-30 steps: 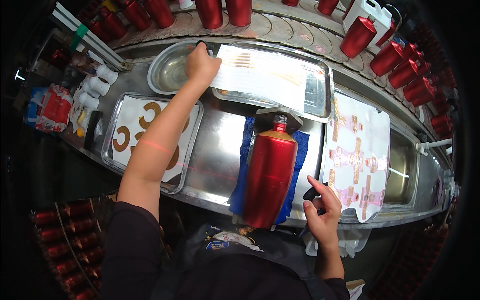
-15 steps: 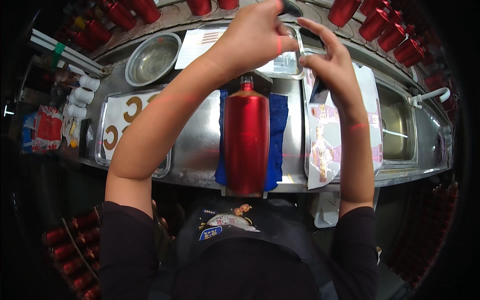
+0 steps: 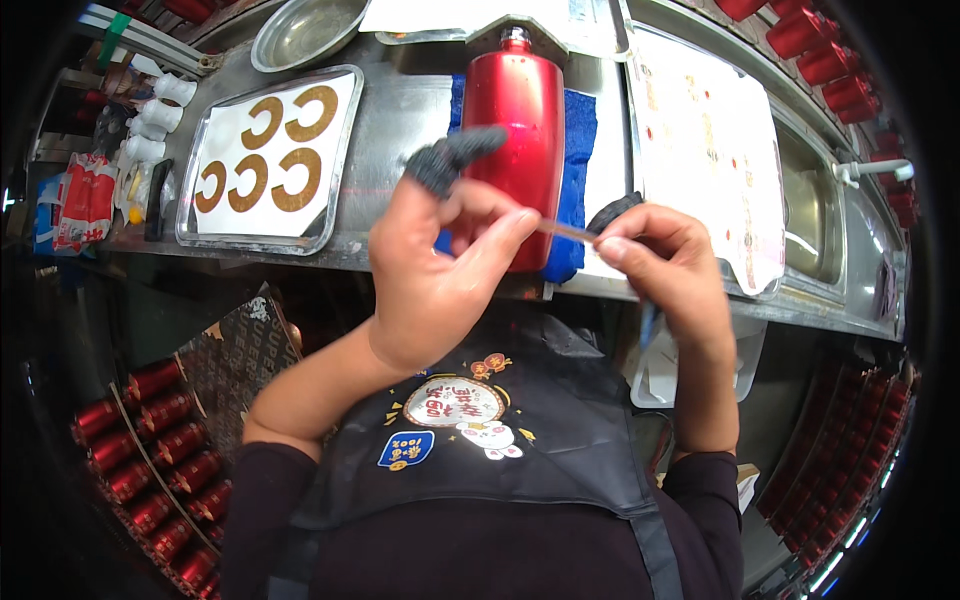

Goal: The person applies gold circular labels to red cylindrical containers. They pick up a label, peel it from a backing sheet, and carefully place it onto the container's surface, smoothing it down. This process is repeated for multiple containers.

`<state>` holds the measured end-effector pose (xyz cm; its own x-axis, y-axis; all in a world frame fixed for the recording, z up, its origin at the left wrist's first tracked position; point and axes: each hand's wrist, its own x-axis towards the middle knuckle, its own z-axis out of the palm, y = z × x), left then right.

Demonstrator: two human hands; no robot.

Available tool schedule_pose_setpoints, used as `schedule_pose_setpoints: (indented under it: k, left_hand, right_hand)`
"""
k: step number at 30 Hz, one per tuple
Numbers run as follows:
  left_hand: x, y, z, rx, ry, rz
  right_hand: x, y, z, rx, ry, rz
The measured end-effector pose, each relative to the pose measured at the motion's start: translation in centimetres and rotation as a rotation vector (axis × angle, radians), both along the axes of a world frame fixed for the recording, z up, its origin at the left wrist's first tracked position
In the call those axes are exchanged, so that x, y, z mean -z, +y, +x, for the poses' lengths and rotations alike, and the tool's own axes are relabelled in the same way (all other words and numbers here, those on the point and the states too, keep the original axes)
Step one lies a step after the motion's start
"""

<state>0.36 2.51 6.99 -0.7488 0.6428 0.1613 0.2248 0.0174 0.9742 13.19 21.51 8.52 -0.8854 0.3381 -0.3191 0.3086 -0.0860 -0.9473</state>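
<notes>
Both of my hands pinch a thin brownish strip (image 3: 567, 231), one at each end, above the near part of a shiny red bottle (image 3: 515, 120). The bottle lies on its side on a blue cloth (image 3: 580, 150), its neck pointing away from me. My left hand (image 3: 440, 265) has black finger covers on raised fingers and grips the strip between thumb and a bent finger. My right hand (image 3: 668, 265) holds the other end between thumb and finger; a black cover shows on one finger. Something narrow and bluish sticks out below my right hand, too blurred to name.
At left, a metal tray (image 3: 345, 155) carries white paper with several gold C-shaped pieces (image 3: 297, 180). A metal bowl (image 3: 305, 35) stands behind it. Printed sheets (image 3: 710, 150) lie at right beside a sink (image 3: 815, 240) with a white tap (image 3: 875, 170). Red bottles fill racks (image 3: 160, 470) around.
Both hands have come back toward me from the far side of the bench, and now stretch a thin strip between them. My view has tilted, showing more of the apron.
</notes>
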Motion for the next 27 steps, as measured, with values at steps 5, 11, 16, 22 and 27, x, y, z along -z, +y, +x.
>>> schedule_pose_setpoints:
  k: [5,11,16,22,27]
  left_hand:
    - [3.3,-3.1,2.5,-0.128,-0.104,-0.03]
    - [4.8,-3.3,1.8,-0.134,-0.181,0.046]
    - [5.0,-2.8,1.4,-0.151,-0.192,0.129]
    - [5.5,-2.4,1.1,-0.148,-0.14,0.139]
    - [6.3,-2.9,0.3,-0.198,-0.203,0.165]
  right_hand:
    - [1.9,-3.4,0.6,0.036,-0.024,0.002]
    - [2.5,-4.2,0.2,0.077,0.005,0.067]
    - [2.9,-4.6,0.1,0.117,0.062,0.11]
    - [2.9,-4.6,0.1,0.133,0.036,0.147]
    - [2.9,-4.3,0.2,0.133,0.047,0.128]
